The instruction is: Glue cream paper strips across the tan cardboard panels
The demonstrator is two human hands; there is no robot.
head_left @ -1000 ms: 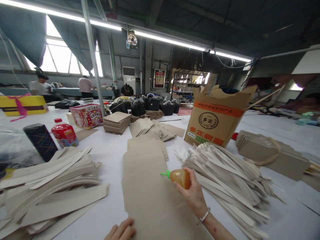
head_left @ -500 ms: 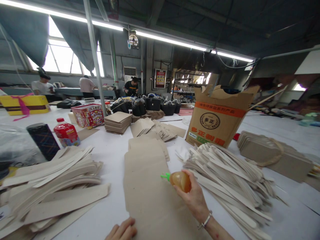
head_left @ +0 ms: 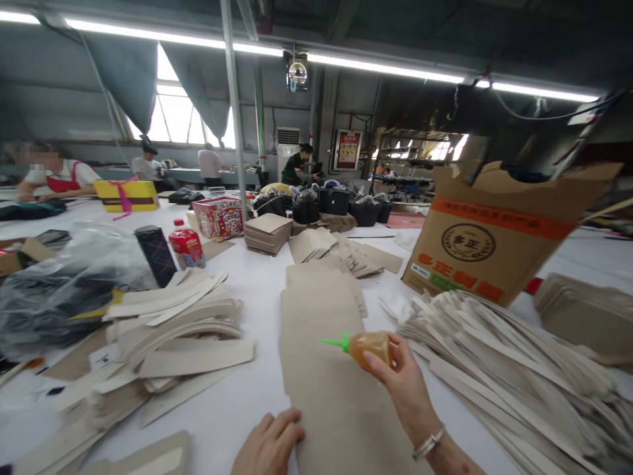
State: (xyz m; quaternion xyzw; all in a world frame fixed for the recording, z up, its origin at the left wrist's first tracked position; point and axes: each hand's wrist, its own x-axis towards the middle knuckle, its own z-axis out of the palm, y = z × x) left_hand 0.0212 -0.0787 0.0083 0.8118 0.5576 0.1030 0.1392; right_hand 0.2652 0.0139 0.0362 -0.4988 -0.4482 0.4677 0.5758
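My right hand (head_left: 408,382) is closed around a squeeze bottle (head_left: 373,348) of amber liquid. Its thin green nozzle points left, over a row of overlapping grey-brown cardboard sheets (head_left: 321,323). Whether the tip touches the board I cannot tell. At the sheets' near left edge rests my left hand (head_left: 270,441), its fingers loosely bent and slightly apart, touching the board with nothing seen in them. Its thumb is hidden. Piles of cardboard strips lie to the left (head_left: 182,330) and to the right (head_left: 494,369) of the sheets.
A large carton (head_left: 475,244) stands behind the right strips. Stacked boards (head_left: 583,310) sit at far right. On the left are a red bottle (head_left: 186,245), a dark cylinder (head_left: 155,254) and plastic wrapping (head_left: 74,284). Black bags (head_left: 333,198) and several people are farther back.
The view has swung left, so things appear farther right. The bottle has tipped to lie more level, with its nozzle plainly pointing left. My left hand shows more fully.
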